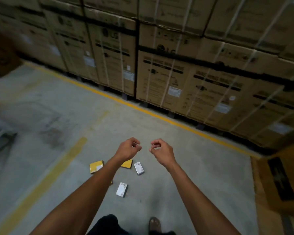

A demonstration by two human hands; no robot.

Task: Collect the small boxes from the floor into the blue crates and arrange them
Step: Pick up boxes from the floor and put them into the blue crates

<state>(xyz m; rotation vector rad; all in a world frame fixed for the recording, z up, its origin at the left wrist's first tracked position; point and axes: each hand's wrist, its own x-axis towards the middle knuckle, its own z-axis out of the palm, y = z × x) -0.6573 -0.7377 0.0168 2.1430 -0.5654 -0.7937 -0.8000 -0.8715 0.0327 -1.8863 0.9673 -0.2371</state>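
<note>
The small boxes lay on the floor in the lower centre of the frame, none yet collected. I counted four in plain view: two yellow and two white. One yellow box lay to the left of my left forearm; the second yellow box showed just right of that forearm, partly covered by it. One white box lay just beside the second yellow box, on its right. The other white box lay lower in the frame, apart from the rest. A small dark-yellow corner showed at the edge of my left forearm; I could not tell whether it was a fifth box.

No blue crate was in view, so I judged the task to be at its start: all visible boxes remained to be picked up, carried and arranged.

My left hand and right hand hung above the boxes, near each other at mid-frame. The fingers of both were loosely curled and held nothing.

Stacked cardboard cartons filled the upper frame behind a yellow floor line.
</note>
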